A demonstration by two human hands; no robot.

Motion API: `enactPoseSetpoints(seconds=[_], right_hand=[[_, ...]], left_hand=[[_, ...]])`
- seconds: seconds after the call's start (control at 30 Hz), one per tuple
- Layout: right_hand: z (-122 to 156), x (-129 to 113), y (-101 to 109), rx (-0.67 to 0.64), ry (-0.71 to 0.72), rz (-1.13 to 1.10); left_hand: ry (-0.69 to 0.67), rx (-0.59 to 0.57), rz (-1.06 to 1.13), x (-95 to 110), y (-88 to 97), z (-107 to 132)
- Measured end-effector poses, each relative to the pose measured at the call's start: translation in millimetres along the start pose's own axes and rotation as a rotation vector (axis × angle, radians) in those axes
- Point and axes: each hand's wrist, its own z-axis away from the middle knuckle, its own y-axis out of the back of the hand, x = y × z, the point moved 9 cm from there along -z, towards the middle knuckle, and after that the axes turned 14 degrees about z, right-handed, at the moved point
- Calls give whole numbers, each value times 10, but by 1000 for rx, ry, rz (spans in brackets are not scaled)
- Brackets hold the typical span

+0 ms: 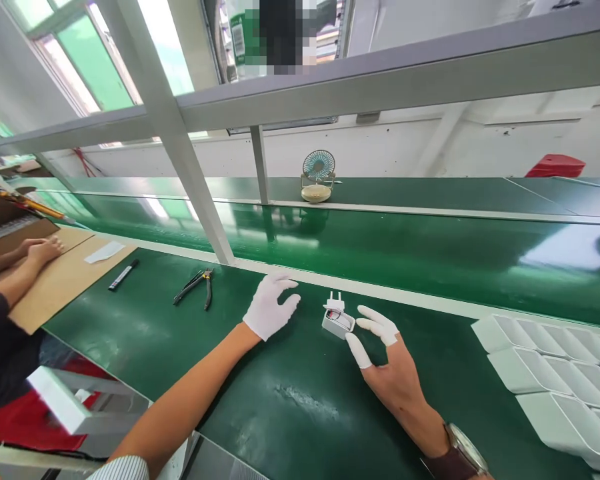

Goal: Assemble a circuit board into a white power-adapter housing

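Observation:
A small white charger housing [338,325] sits on the green bench in front of me. Beside its open top is a part with two plug pins [335,302], and thin wires show inside. My right hand [387,360], with white covers on the fingertips, is just right of the housing. Its thumb and fingers are apart, the thumb tip close to the housing's edge; I cannot tell if it touches. To the left, my left hand [271,307] in a white glove is held open above the bench with nothing in it.
Cutting pliers [196,288] and a dark marker [123,275] lie left on the bench. Another person's hands [43,250] rest over cardboard [70,267]. White divided trays [555,393] stand at right. A metal post [190,153] rises ahead; a small fan [319,175] stands beyond the green belt.

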Motion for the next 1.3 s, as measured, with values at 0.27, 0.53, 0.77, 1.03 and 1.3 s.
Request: enactPoseSetpoints(seconds=[0.27,0.53,0.77,1.03,1.3], right_hand=[[179,-714,199,119,534,16],[268,-789,158,83,614,-8],[258,-810,149,31,601,-9],[319,-958,153,-36,720,94],[241,-933,368,-8,663,80]], left_hand=[[520,158,-553,-887,1736,-59],[821,32,-649,-1371,2548,263],[853,22,-660,-1204,2487,58],[765,-226,226,-17,719,200],[843,-336,800,328,-590,565]])
